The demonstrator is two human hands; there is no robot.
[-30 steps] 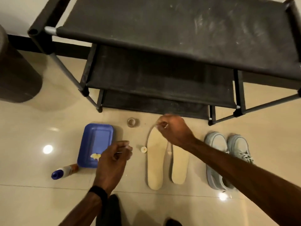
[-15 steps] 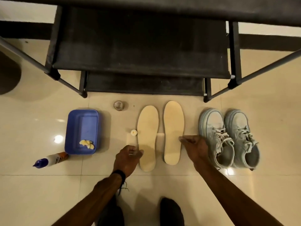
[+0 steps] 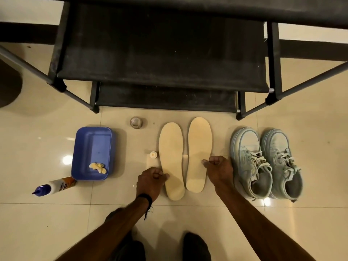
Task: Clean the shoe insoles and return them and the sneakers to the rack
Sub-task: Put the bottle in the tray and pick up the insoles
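Pinching the outer edges of the 2 insoles: left hand (image 3: 151, 180) on the left insole (image 3: 171, 159), right hand (image 3: 218, 168) on the right insole (image 3: 199, 153), fingers curled, grips shallow. Risk: thin foam may slip or fold when lifted. Sneakers (image 3: 265, 162) stand just beside, on the floor; rack (image 3: 162, 59) beyond, w/ dusty shelves that could re-soil them.
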